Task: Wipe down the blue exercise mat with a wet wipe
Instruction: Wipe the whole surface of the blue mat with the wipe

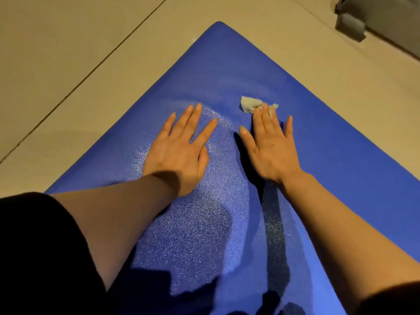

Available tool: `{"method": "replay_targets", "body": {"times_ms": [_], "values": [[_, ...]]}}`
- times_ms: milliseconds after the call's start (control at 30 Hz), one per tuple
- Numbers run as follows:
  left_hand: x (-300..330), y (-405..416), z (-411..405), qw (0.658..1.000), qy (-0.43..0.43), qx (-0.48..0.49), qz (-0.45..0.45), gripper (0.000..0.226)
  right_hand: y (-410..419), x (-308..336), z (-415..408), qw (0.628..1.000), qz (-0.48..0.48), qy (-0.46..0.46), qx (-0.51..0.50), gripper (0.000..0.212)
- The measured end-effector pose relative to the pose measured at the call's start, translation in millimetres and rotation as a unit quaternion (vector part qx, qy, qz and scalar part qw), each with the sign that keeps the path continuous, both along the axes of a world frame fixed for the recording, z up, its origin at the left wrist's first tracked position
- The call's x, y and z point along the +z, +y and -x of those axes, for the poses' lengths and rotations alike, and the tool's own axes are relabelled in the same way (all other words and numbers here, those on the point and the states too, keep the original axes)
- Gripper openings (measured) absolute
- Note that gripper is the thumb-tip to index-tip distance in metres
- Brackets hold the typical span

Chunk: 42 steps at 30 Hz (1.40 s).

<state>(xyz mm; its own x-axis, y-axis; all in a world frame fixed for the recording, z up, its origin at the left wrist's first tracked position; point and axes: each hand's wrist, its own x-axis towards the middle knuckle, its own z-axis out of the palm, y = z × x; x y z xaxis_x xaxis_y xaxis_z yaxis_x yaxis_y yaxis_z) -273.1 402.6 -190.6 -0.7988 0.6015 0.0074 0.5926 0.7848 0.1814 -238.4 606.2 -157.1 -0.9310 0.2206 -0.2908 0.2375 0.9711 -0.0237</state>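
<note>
- Blue foam, finely pebbled, is making up the exercise mat [227, 71], which is lying flat on a beige tiled floor [68, 53] with one rounded corner pointing away from the person.
- The right hand [270, 146] is lying palm down on the mat, its fingers straight and slightly spread, pressing on a crumpled wet wipe [251, 105].
- The wipe is sitting under the tips of the index and middle fingers, with most of its pale, bunched cloth sticking out just beyond them; a small scrap is showing between the fingers on the little-finger side.
- No finger is curling round the wipe; the hand is holding it down by flat pressure only.
- The left hand [179, 151] is resting flat on the mat too, fingers straight and fanned apart, carrying nothing.
- It is lying beside the right hand, with a strip of bare mat and the right hand's dark shadow between the two thumbs.
- A wide patch of the mat around and behind the left hand is glistening lighter than the rest, and a fainter pale streak is curving just beyond the wipe.
- A dark sleeve [41, 246] is covering the left upper arm at the lower left edge.
- A grey object [351, 26] is standing on the floor well beyond the right hand, at the upper right edge; what it is cannot be told.
</note>
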Motion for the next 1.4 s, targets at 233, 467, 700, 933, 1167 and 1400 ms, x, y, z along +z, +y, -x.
{"method": "replay_targets", "body": {"times_ms": [233, 467, 700, 933, 1167, 1400], "values": [[-4, -1, -5, 1.0, -0.01, -0.004, 0.001, 0.061, 9, -7, 49, 0.999, 0.03, 0.014, 0.018, 0.068], [-3, 1, -3, 1.0, -0.004, -0.003, -0.002, 0.062, 17, -4, 32, 1.0, -0.007, 0.004, 0.0, 0.07], [-6, -2, -5, 1.0, -0.005, -0.012, -0.015, 0.06, 25, -5, 74, 0.999, 0.037, 0.006, 0.024, 0.068], [-5, 1, -2, 0.999, 0.009, -0.011, -0.048, 0.058, 48, -1, 68, 1.0, 0.012, 0.013, -0.021, 0.066], [-9, -1, -7, 0.998, 0.009, -0.01, -0.068, 0.056, 40, 1, 94, 0.999, 0.034, 0.018, 0.035, 0.062], [-11, 3, -5, 0.997, 0.018, 0.003, -0.081, 0.055, 61, -1, 110, 0.997, 0.051, 0.045, -0.034, 0.058]]}}
